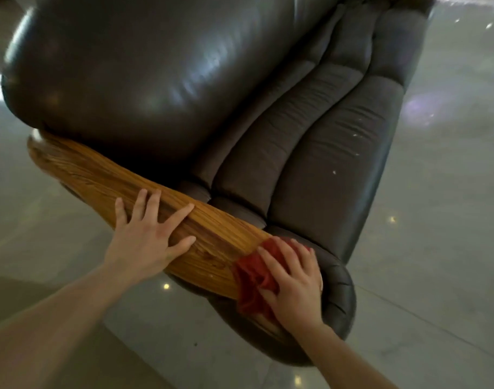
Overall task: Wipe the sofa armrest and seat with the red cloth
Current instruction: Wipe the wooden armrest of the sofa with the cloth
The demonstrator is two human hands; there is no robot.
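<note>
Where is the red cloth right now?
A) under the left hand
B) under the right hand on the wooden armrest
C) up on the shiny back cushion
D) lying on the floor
B: the right hand presses the red cloth onto the near end of the wooden armrest, while the left hand rests flat on bare wood with no cloth.
</note>
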